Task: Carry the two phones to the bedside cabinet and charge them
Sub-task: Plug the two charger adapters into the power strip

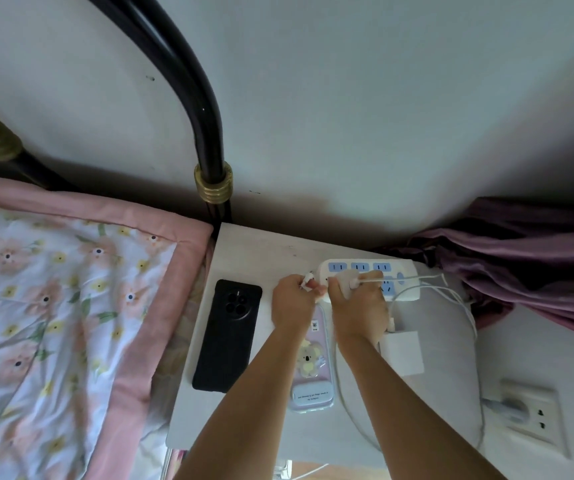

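Left grip (292, 299) pinches a cable end; right grip (360, 299) clamps a charger on the power strip (403, 282). Black phone (228, 336) and pink phone (313, 375) lie face down on the bench (251, 251).

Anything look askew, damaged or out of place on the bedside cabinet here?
Nothing damaged or spilled. Only untidiness: white cables loop loosely off the power strip over the cabinet edge. The black phone and pink phone lie flat.

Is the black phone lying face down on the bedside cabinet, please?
Yes, the black phone lies flat on the white bedside cabinet with its round camera module facing up.
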A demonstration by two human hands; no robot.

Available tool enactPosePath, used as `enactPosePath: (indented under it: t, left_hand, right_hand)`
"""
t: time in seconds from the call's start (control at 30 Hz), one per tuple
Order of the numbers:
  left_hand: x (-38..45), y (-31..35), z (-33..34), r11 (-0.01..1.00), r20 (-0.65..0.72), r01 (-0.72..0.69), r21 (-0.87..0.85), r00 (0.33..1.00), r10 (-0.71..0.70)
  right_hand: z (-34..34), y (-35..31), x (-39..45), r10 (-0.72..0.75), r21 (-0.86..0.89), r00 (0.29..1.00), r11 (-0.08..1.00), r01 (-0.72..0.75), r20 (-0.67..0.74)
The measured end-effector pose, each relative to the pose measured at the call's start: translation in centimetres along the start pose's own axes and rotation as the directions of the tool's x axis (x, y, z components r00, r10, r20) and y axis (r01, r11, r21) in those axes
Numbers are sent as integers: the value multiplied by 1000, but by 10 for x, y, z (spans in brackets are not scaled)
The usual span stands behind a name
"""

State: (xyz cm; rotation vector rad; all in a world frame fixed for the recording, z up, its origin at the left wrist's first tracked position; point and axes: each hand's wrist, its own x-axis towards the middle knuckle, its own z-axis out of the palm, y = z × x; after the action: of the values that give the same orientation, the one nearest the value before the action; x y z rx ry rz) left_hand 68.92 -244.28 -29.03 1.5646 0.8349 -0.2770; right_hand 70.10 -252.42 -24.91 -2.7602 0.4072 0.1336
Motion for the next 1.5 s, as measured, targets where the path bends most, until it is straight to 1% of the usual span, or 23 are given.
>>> enactPosePath:
  t: [0.07,0.1,0.17,0.23,0.27,0.33,0.4,0.5,0.57,0.63,0.7,0.73,0.8,0.93,1.03,1.1,1.13,1.17,1.23,1.3,1.37,1.43,1.5]
  left_hand:
    - [1,0,-1,1000,-2,-4,18,1000,4]
    - [2,0,-1,1000,-1,-7,23,1000,7]
    - [2,1,-2,999,2,-14,35,1000,13]
    - [1,2,-3,999,5,-25,45,1000,24]
    - [1,3,-3,998,9,-32,47,999,31]
    - [0,4,-3,998,18,-36,59,999,35]
    - [0,5,-3,997,12,-27,75,1000,26]
    - [0,6,-2,997,-4,-9,83,1000,9]
    - [-1,7,-3,996,-15,-5,84,1000,6]
    - [-2,7,-3,996,-21,-11,85,1000,13]
    - [-3,8,-3,995,-25,-23,96,999,25]
    - [-3,8,-3,994,-27,-28,105,999,31]
    - [-4,9,-4,993,-31,-35,116,999,39]
    - [-3,9,-5,991,-32,-32,129,999,37]
    - [-2,8,-5,989,-24,-32,143,999,36]
    - [-2,7,-5,989,-18,-34,146,999,37]
    - [-2,7,-5,989,-16,-35,147,999,38]
    - [-1,7,-5,988,-16,-34,148,999,37]
    - [-1,8,-5,989,-22,-25,145,999,28]
    - [-1,8,-5,990,-25,-18,143,999,22]
    - [-1,8,-5,989,-21,-21,146,999,24]
    - [0,7,-4,989,-16,-24,146,1000,26]
    - [1,5,-3,989,-18,-23,144,1000,26]
  right_hand:
    - [-9,11,3,0,205,989,978,-30,148]
    - [-15,20,3,-41,292,971,956,-31,236]
    - [-29,39,5,-172,354,920,934,39,352]
    - [-38,60,8,-259,398,885,913,94,386]
    - [-41,70,10,-270,409,881,907,98,388]
    - [-44,87,14,-241,371,889,924,88,390]
    - [-45,98,16,-191,267,903,960,89,385]
    - [-42,106,15,-189,70,906,982,176,378]
    - [-41,107,12,-208,26,924,977,211,320]
    - [-42,108,9,-156,102,956,986,134,248]
    - [-43,111,11,14,108,969,993,-42,246]
    - [-44,113,13,101,69,960,990,-123,262]
    - [-44,119,17,205,8,929,976,-218,310]
    - [-49,116,19,266,-39,877,961,-274,399]
    - [-51,105,17,280,88,867,935,-344,413]
    - [-54,97,16,284,263,844,862,-432,455]
    - [-57,91,16,282,358,813,790,-498,509]
    - [-61,85,17,271,441,771,692,-572,576]
    - [-67,75,23,239,544,694,471,-695,679]
    - [-73,72,32,175,590,654,307,-746,736]
    - [-76,72,39,108,638,673,236,-733,732]
    - [-73,74,43,90,726,755,224,-650,649]
    - [-68,76,45,147,829,862,236,-506,484]
